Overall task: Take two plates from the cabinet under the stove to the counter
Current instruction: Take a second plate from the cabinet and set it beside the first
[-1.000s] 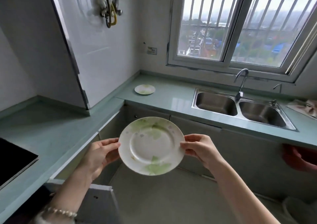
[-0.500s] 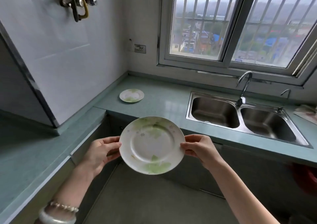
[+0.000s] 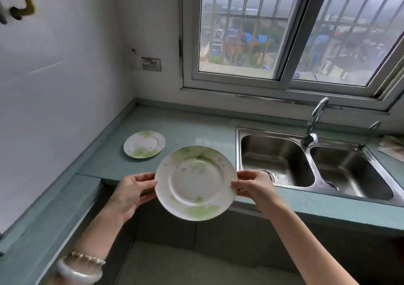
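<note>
I hold a white plate with green leaf print (image 3: 195, 182) face up in front of me, over the front edge of the green counter (image 3: 196, 129). My left hand (image 3: 131, 192) grips its left rim and my right hand (image 3: 254, 188) grips its right rim. A second plate of the same pattern (image 3: 144, 144) lies flat on the counter near the corner by the wall, apart from the held plate.
A double steel sink (image 3: 310, 164) with a curved tap (image 3: 313, 121) sits in the counter to the right. A barred window (image 3: 284, 33) is behind it. A wall socket (image 3: 150, 63) is above the corner. Cabinet fronts run below the counter.
I have stepped closer to the counter; the view has shifted right and the stove is out of sight. The held plate now reaches over the counter's front edge, nearer the lying plate.
</note>
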Tool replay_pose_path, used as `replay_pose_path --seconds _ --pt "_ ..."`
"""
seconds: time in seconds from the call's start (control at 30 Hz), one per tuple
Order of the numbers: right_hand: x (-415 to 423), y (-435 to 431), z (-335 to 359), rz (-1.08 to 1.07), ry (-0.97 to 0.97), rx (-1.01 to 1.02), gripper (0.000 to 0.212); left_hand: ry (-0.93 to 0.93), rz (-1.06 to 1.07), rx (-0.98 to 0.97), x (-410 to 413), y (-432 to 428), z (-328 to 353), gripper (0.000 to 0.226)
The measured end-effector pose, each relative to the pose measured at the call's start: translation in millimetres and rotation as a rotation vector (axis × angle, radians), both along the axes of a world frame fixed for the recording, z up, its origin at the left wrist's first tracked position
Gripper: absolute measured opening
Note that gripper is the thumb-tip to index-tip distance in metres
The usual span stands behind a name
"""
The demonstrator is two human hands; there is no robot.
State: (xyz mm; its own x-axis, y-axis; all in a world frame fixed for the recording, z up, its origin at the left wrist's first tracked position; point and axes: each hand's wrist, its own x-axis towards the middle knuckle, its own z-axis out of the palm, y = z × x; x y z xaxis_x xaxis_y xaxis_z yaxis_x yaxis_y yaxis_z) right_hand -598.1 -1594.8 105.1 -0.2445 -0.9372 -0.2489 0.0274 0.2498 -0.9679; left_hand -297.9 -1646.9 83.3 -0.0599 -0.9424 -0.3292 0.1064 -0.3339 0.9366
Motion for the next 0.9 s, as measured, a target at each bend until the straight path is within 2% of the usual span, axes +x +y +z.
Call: replay_pose_path --seconds 0.5,0.9 --pt "-41.7 -152.1 -55.3 -0.125 -0.003 0.126 0.021 -0.061 -0.059 0.117 -50.1 -171.1 -51.2 0.019" --pt "-79.2 -257.7 -119.1 -0.144 0.031 0.251 0.022 -0.108 0.049 0.259 -103.4 -267.0 -109.0 0.023"
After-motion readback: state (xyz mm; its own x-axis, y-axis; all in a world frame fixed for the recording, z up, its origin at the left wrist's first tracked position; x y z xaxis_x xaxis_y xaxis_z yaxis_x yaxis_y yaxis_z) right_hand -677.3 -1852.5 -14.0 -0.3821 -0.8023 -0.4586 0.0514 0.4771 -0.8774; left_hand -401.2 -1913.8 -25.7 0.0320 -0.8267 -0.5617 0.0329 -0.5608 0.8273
